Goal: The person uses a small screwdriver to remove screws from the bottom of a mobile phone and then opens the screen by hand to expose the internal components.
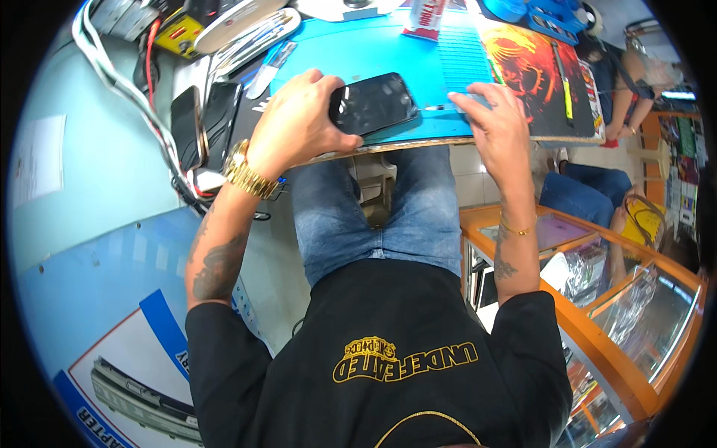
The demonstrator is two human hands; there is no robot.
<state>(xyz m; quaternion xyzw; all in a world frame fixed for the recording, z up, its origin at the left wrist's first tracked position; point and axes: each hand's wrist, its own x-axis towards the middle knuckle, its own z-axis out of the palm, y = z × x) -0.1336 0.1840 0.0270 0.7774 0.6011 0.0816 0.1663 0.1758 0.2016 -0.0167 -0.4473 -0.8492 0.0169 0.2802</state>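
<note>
A black smartphone (pixel 373 103) lies at a slant near the front edge of the blue work mat (pixel 351 52), its dark glossy face up. My left hand (pixel 305 116) grips its left end, thumb along the near edge and fingers at the far one. Just right of the phone is my right hand (pixel 493 116), its fingers bent and drawn together. A small slim pale piece (pixel 435 108) reaches from those fingertips toward the phone's right end. Its kind is too small to tell, and the fingers partly cover it.
A white and red tube (pixel 424 21) stands at the mat's far side. Dark phones (pixel 216 123) and a bundle of cables (pixel 138 97) lie left. A yellow-black pen-like tool (pixel 564 86) rests on a printed dark mat (pixel 523 56). An orange-framed glass case (pixel 582 276) stands right; other people sit beyond.
</note>
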